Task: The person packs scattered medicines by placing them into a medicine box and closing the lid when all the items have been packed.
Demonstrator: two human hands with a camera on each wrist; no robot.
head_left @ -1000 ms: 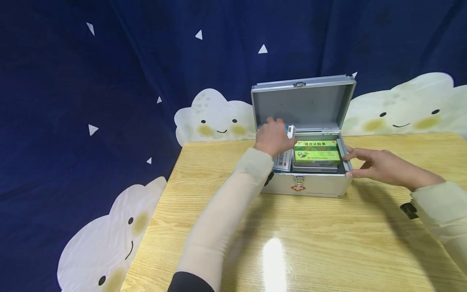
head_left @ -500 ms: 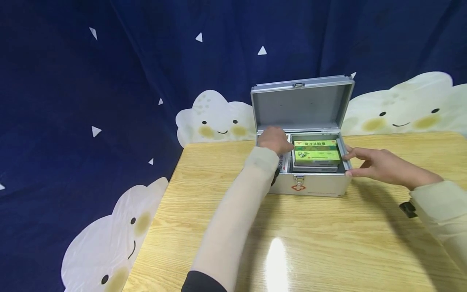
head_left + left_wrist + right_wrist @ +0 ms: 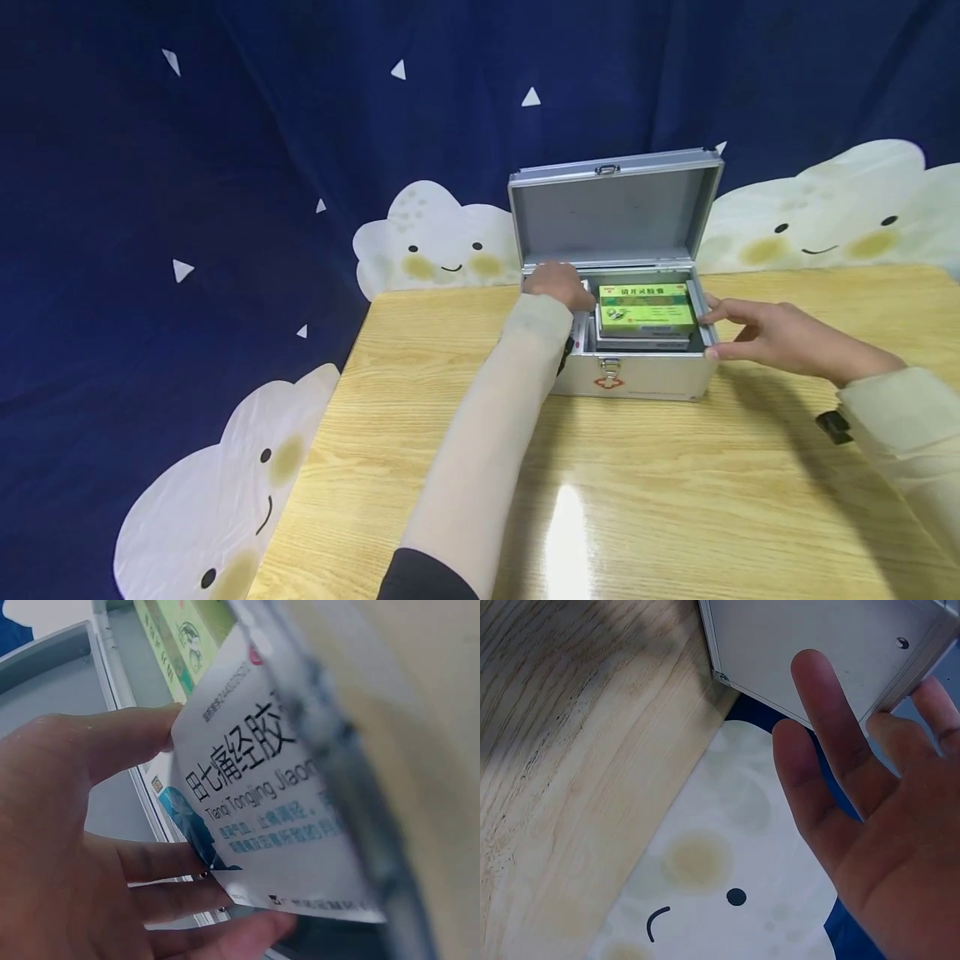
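Note:
A silver first-aid case (image 3: 637, 375) stands on the table with its lid raised. My left hand (image 3: 553, 283) reaches into the left part of the case. In the left wrist view, its thumb and fingers hold a white medicine box (image 3: 255, 765) with dark print by its edge; the box sits just inside the case wall, tilted. In the right part lies a green medicine box (image 3: 647, 308) on top of other boxes. My right hand (image 3: 787, 337) touches the case's right side near the rim. The right wrist view shows its fingers (image 3: 821, 697) spread, fairly straight, along the side wall.
The raised lid (image 3: 615, 217) leans back near the curtain (image 3: 450, 100). Cloud cutouts (image 3: 442, 237) border the far and left edges of the wooden table (image 3: 637, 483). A latch (image 3: 611, 367) hangs on the case's front.
My left hand has moved down into the case, and the white medicine box has sunk lower with it. My right hand stays at the case's right side.

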